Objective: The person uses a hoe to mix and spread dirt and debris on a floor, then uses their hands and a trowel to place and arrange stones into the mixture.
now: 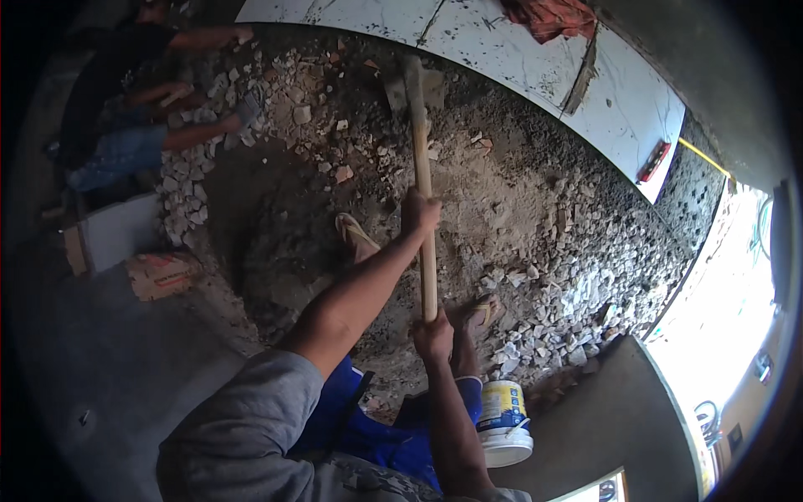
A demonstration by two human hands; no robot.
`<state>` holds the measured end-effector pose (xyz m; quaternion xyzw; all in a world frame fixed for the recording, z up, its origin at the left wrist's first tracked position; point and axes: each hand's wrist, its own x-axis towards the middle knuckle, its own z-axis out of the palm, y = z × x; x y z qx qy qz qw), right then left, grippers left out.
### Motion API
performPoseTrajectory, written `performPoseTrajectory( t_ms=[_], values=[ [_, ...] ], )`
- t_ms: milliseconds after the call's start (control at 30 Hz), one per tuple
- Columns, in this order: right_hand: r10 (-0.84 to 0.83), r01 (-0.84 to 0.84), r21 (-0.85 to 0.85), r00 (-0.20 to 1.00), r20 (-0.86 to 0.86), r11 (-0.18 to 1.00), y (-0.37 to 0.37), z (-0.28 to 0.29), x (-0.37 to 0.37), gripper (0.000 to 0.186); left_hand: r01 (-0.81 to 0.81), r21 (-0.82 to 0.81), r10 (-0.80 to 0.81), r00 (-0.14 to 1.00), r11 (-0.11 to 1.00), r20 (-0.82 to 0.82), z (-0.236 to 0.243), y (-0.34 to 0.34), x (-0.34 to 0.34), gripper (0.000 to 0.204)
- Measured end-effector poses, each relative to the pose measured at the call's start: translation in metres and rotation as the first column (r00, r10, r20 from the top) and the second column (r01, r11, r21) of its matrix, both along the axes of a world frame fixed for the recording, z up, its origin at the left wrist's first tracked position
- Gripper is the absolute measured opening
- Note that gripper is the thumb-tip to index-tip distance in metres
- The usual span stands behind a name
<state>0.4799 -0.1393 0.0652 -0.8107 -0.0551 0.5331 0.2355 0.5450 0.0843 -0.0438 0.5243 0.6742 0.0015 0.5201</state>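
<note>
A long wooden-handled hoe stretches away from me over the rough ground. My left hand is wrapped round the middle of its handle. Closer to my body, my right hand grips the handle's near end. At the far end, the dusty hoe blade rests at the dark mortar near the edge of the laid tiles; its lower edge is hard to make out. Loose soil and sand lie around the handle.
White marbled tiles carry a red cloth and a red tool. Broken stones cover the right side. Another person crouches at left, near a paper bag. Buckets stand beside my leg.
</note>
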Motion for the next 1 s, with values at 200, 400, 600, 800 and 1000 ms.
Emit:
performPoseTrajectory(
  t_ms=[200, 400, 600, 800, 1000],
  values=[
    [0.138, -0.129, -0.123, 0.988, 0.072, 0.984, -0.084, 0.049, -0.069, 0.026, -0.038, -0.233, 0.071, 0.989, 0.972, 0.132, 0.010, -0.094, -0.081, 0.022],
    [-0.021, 0.026, -0.040, 0.992, 0.125, 0.999, -0.104, 0.054, -0.081, 0.025, -0.023, -0.269, 0.076, 0.979, 0.963, 0.190, 0.053, -0.119, -0.052, 0.020],
    [-0.024, 0.015, 0.033, 0.960, 0.279, 0.999, 0.017, -0.015, 0.015, 0.027, 0.054, 0.073, -0.066, 0.982, 0.996, 0.176, 0.016, 0.012, 0.059, 0.024],
    [0.003, 0.005, -0.071, 0.993, 0.121, 0.997, -0.022, -0.010, -0.038, 0.028, 0.087, -0.073, -0.077, 0.988, 0.993, 0.130, -0.001, -0.036, -0.004, 0.027],
    [-0.079, 0.079, -0.115, 0.997, 0.010, 0.990, -0.110, 0.055, -0.105, 0.026, 0.082, -0.188, -0.060, 0.991, 0.979, 0.118, 0.048, -0.134, -0.077, 0.033]
  ],
)
